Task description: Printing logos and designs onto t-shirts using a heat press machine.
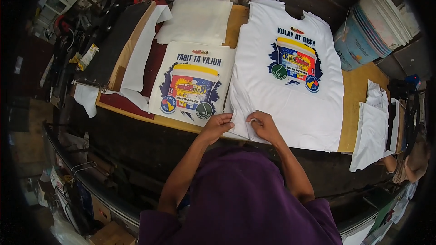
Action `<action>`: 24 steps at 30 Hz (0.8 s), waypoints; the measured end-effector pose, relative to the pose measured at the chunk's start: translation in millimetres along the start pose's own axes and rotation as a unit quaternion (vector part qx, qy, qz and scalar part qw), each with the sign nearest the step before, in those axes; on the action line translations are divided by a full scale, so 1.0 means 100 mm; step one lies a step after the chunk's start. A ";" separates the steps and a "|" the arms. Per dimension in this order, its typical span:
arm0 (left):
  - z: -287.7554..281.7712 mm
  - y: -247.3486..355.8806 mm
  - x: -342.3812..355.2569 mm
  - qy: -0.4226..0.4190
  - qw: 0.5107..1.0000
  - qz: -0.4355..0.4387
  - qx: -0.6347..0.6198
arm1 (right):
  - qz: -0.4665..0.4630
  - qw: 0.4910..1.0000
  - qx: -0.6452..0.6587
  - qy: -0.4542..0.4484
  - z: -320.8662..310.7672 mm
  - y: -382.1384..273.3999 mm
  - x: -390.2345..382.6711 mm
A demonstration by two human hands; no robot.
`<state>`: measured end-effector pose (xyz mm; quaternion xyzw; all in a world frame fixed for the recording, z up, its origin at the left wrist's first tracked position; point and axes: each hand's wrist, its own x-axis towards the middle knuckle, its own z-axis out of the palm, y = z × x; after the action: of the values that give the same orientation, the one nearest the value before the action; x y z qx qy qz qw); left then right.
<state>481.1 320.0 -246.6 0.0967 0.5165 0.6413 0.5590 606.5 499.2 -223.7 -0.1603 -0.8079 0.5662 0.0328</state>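
Note:
A white shirt (290, 109) with a colourful paint-bucket print lies spread on the yellow-edged table (354, 109), its neckline at the far side. At its near left corner the fabric is gathered into folds. My left hand (219, 127) pinches the hem there between thumb and fingers. Just to the right, my right hand (264, 126) is closed on the same shirt's fabric. Beside the shirt on the left lies a printed transfer sheet (190, 88) bearing the same design mirrored. The fingertips are partly hidden by the cloth.
Behind the printed sheet sits a stack of pale sheets (197, 20). A dark heat press (116, 41) stands at the left with white paper on it. Stacked buckets (368, 31) fill the far right. Another person's arm (415, 161) shows at the right edge near white cloth (372, 127).

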 end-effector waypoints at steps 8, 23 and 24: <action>-0.04 -0.10 0.03 -0.025 0.999 0.030 -0.018 | -0.005 1.000 -0.009 0.007 0.12 0.00 0.05; -0.02 -0.04 -0.02 -0.013 1.000 0.007 -0.025 | -0.059 0.997 -0.035 0.017 0.12 0.06 0.10; -0.02 -0.06 -0.01 -0.008 1.000 0.017 -0.021 | -0.002 0.999 -0.034 0.008 0.15 0.01 0.10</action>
<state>483.4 317.2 -251.3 0.0992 0.4967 0.6607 0.5540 593.7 488.4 -231.2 -0.1648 -0.8266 0.5371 0.0351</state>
